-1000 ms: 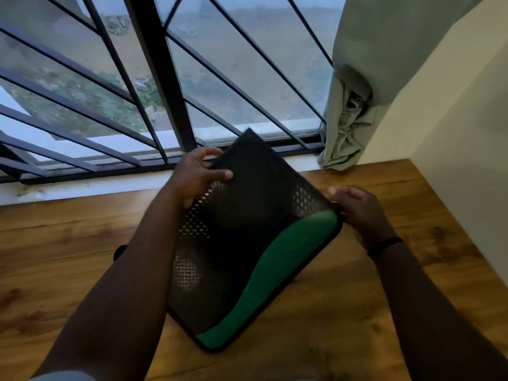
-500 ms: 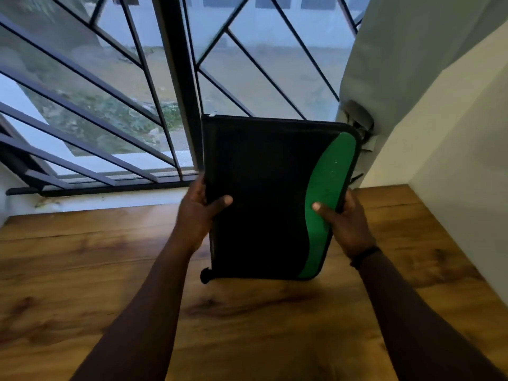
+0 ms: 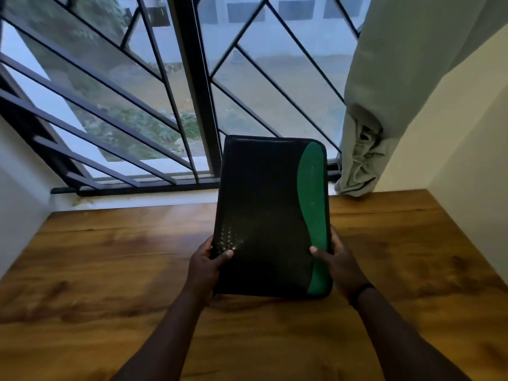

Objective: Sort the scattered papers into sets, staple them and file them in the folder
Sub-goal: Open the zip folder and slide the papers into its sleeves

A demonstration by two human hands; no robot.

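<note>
A closed black folder (image 3: 264, 210) with a curved green band down its right side stands nearly upright above the wooden table (image 3: 110, 270). My left hand (image 3: 204, 264) grips its lower left edge, thumb on the front. My right hand (image 3: 336, 261) grips the lower right edge, thumb on the green band. No papers or stapler are in view.
A barred window (image 3: 165, 92) runs along the far side of the table. A grey-green curtain (image 3: 384, 92) hangs bunched at the right, beside a pale wall (image 3: 467, 147). Another wall closes the left side.
The folder went from lying tilted on the table to being held upright, then moved lower and nearer to me. Both hands slid down to its lower edges.
</note>
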